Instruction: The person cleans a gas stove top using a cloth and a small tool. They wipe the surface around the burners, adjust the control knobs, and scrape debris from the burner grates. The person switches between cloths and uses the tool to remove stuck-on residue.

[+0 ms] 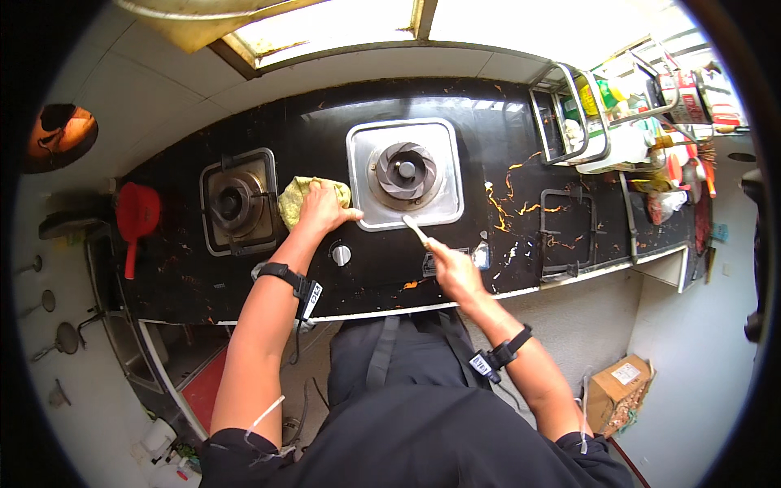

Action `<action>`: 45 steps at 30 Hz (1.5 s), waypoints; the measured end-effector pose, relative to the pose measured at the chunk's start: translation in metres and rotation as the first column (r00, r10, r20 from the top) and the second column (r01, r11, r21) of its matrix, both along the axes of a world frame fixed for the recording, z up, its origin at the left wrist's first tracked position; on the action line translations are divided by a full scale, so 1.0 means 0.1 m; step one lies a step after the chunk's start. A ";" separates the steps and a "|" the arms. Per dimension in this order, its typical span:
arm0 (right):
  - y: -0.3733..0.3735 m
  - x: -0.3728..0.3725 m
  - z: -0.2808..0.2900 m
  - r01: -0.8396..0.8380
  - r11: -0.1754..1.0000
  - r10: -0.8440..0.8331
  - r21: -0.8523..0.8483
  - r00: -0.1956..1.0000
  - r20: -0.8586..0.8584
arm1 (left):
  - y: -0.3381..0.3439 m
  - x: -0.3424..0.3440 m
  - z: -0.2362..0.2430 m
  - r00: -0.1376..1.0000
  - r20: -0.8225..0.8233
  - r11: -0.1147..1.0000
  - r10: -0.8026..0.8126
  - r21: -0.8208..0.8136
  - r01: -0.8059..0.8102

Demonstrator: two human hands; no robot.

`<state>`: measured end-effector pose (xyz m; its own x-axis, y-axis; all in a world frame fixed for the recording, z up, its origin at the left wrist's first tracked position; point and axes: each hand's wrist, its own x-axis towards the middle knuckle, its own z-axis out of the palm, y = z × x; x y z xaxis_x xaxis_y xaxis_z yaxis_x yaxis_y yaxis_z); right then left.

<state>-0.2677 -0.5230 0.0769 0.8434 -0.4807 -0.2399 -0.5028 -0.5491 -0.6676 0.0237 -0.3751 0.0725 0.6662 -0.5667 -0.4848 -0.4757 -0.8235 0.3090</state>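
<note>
My left hand (pixel 324 208) grips a crumpled yellow-green cloth (pixel 291 202) on the black cooktop (pixel 317 130). Its thumb points right and reaches the rim of the right burner's square metal tray (pixel 377 221). In my right hand (pixel 455 270) is a slim pale tool (pixel 416 229), like a small brush; its tip touches or nearly touches the tray's front rim. A dark burner ring (pixel 406 170) sits in the middle of that tray. Left of the cloth, the other burner (pixel 236 205) has its pan support on. A silver knob (pixel 341 255) lies between my forearms.
A red ladle-shaped scoop (pixel 137 213) rests at the far left. To the right, a loose black pan support (pixel 567 232) lies near the counter's front edge, with orange-brown residue (pixel 498 210) beside it. A metal rack (pixel 561 122) with bottles stands behind. A cardboard box (pixel 620 394) is on the floor.
</note>
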 end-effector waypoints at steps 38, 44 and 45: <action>0.74 1.81 0.36 0.033 0.953 -0.110 -0.302 0.964 -0.243 | 0.40 0.01 -0.08 0.987 -0.016 0.952 -0.160 -0.267 0.150; 0.92 1.68 0.39 0.013 0.991 -0.067 -0.133 0.907 -0.416 | 0.41 0.01 -0.09 0.986 -0.014 0.951 -0.164 -0.268 0.154; 0.93 1.66 0.41 0.030 0.985 -0.077 -0.169 0.958 -0.277 | 0.41 0.01 -0.09 0.987 -0.017 0.953 -0.159 -0.265 0.149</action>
<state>-0.1017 -0.4302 0.1179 0.7246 -0.5754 -0.3794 -0.6892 -0.6047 -0.3992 0.0243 -0.3346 0.0633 0.5452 -0.7712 -0.3286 -0.5742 -0.6291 0.5239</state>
